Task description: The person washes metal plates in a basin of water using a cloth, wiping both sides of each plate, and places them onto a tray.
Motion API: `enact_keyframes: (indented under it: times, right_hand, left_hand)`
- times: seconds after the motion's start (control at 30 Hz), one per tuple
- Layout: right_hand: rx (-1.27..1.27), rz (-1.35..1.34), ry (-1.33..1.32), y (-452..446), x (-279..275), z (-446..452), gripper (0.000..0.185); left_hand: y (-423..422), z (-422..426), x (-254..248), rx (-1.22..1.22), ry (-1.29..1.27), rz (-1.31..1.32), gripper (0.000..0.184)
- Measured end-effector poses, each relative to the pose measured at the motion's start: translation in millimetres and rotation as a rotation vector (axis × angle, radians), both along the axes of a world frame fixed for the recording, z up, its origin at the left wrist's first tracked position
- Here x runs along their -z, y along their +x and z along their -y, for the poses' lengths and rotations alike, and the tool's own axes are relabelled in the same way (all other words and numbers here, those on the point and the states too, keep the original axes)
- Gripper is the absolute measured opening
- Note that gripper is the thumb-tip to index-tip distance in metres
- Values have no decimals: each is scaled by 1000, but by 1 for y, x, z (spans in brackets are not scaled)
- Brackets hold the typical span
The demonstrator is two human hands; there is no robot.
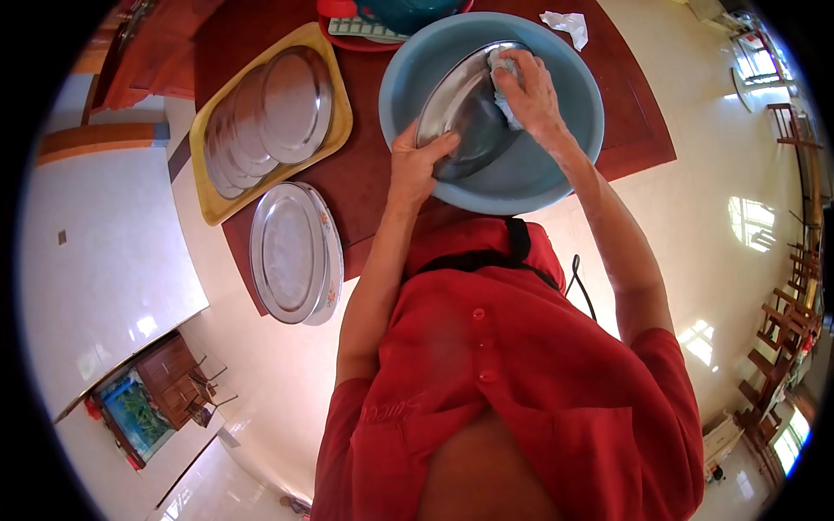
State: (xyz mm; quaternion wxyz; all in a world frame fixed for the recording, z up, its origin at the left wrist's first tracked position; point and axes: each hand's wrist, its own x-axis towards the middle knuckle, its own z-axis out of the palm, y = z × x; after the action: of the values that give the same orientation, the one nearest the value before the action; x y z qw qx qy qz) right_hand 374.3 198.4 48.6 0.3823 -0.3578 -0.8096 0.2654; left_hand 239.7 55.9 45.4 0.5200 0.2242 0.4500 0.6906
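My left hand (419,161) grips the near rim of an oval metal plate (456,104), thumb on its inner face. The plate is tilted on its side over a blue-grey plastic basin (400,91). Closed around a pale, crumpled cloth (504,87), my right hand (528,94) presses it against the upper right part of the plate. The plate's lower edge is down inside the basin. Whether water lies in the basin I cannot tell.
Left of the basin, a yellow tray (345,113) holds several overlapping metal plates (295,104). Stacked oval plates (291,247) sit at the near edge of the dark red table (365,178). Behind is a red basin (347,39) with dishes; a crumpled white tissue (566,28) lies at the right.
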Motion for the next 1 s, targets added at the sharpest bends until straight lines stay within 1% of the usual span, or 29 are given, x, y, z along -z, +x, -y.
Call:
enact_keyframes:
  times: [0.07,0.2,0.27,0.3,0.37,0.47,0.67,0.8,0.87,1.0]
  right_hand:
    - [101,-2,-118,0,10,-10,28]
    - [109,12,-71,3,8,-20,32]
    - [99,8,-271,8,-3,-24,35]
    - [98,8,-271,11,-7,-29,35]
    - [-48,30,-412,18,-13,-38,41]
    - [-96,74,-400,22,-17,-41,44]
    - [-86,106,-355,21,-4,-49,42]
    - [-93,125,-358,23,-8,-48,44]
    - [-67,131,-410,24,-10,-47,45]
    - [-94,117,-461,26,-4,-51,46]
  left_hand:
    - [2,0,-2,-16,-14,9,35]
    - [1,2,-4,1,-5,18,35]
    - [1,3,-5,24,8,-22,35]
    - [1,3,-5,23,9,-22,35]
    - [2,3,-4,29,21,-34,35]
    - [2,3,-2,46,-5,-60,33]
    - [2,3,-3,47,17,-39,32]
    - [2,2,-4,53,19,-19,32]
    - [1,3,-3,53,17,-33,32]
    - [3,3,-6,48,10,-28,31]
